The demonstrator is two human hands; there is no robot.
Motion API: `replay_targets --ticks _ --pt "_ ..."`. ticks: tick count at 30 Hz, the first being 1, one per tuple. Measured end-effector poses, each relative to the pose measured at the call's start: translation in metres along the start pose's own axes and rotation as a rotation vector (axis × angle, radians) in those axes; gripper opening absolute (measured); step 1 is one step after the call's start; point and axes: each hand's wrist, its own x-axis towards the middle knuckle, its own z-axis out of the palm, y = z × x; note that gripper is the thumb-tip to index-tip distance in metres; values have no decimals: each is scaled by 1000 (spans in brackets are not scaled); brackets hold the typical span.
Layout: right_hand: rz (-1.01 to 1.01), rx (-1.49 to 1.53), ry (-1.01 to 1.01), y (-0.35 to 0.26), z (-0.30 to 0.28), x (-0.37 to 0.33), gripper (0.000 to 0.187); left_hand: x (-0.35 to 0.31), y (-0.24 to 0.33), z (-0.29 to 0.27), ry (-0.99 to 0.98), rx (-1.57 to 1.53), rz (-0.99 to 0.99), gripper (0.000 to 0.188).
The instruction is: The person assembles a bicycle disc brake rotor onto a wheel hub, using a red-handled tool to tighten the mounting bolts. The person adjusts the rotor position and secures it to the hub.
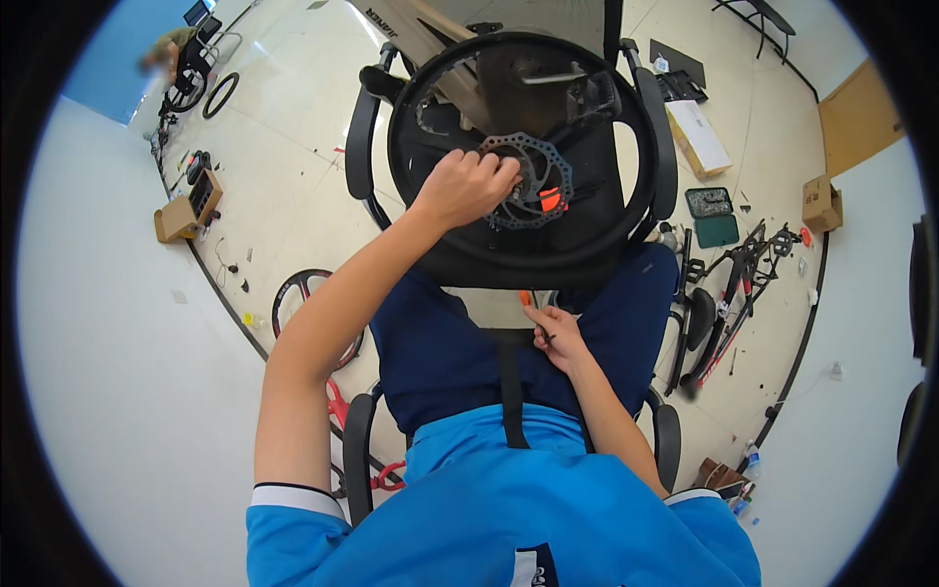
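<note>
A black bicycle wheel [645, 147] lies flat on the black seat of an office chair in front of me. At its hub sits a round metal brake disc [559, 168] with a scalloped, perforated edge. My left hand [468, 186] reaches over the disc's left side, fingers curled together at the hub; whatever they pinch is hidden. A small orange piece [551, 199] shows on the disc's right part. Lower down, above my lap, my right hand [558, 335] is closed round a slim tool [526, 298] with orange and dark parts; its exact kind is unclear.
Armrests [362, 147] flank the wheel. On the floor at right lie a bicycle frame [729, 308], a green tool case [717, 230] and a white box [698, 137]. At left are another wheel [284, 311] and an opened carton [178, 217]. A person [174, 54] sits far left.
</note>
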Motion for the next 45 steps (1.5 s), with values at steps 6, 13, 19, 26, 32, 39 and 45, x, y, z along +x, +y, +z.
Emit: replay_targets --ticks 6,13,19,26,32,39,45 --pt "20 -2 5 1 -1 -2 26 -4 -6 -6 -94 -67 51 35" --pt "3 -23 3 2 -2 0 26 -1 -4 3 -78 19 73 17" --pt "-5 -15 -4 3 -3 0 26 1 -1 7 6 11 39 30" --pt "-1 -18 9 1 -1 -1 26 -1 1 4 75 -38 28 33" --pt "4 -17 1 2 -1 0 25 -18 13 -5 53 -191 -258 23" --pt "-62 -78 74 -17 10 -13 24 -101 117 -6 75 -746 -1188 11" --pt "-353 -537 270 -83 7 -7 28 -84 126 40 -31 -772 -1014 17"
